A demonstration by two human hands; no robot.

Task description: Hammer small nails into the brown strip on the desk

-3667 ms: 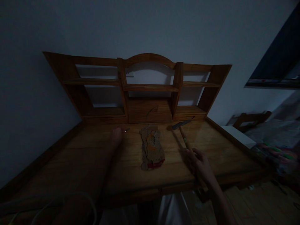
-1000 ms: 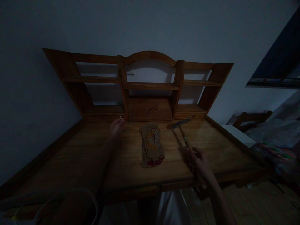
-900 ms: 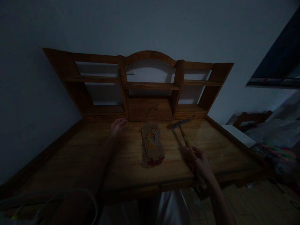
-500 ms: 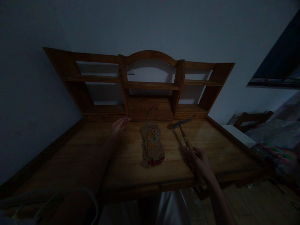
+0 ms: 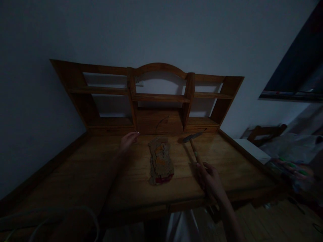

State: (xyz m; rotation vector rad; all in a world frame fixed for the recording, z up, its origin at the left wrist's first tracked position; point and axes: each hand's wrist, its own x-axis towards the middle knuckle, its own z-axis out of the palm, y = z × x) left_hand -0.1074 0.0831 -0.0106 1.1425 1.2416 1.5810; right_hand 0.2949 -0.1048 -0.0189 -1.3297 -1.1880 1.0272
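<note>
The room is dim. My right hand (image 5: 208, 177) is closed round the wooden handle of a hammer (image 5: 193, 145), whose dark metal head rests on the wooden desk (image 5: 101, 174) near the shelf unit. My left hand (image 5: 128, 139) is stretched out over the desk's back left part, fingertips pinched on a small thin nail (image 5: 136, 131) that points up. Between the hands lies a ragged piece of cardboard (image 5: 160, 160) with orange and red patches, flat on the desk.
A wooden shelf unit (image 5: 156, 97) with open compartments stands along the desk's back against the wall. A light cable (image 5: 50, 218) loops at the front left. To the right are a white block (image 5: 252, 151), a dark wooden frame and colourful clutter.
My left hand has lifted a little from the desk and holds the nail up near the shelf base. The right hand and hammer have stayed in place; the view shifted slightly.
</note>
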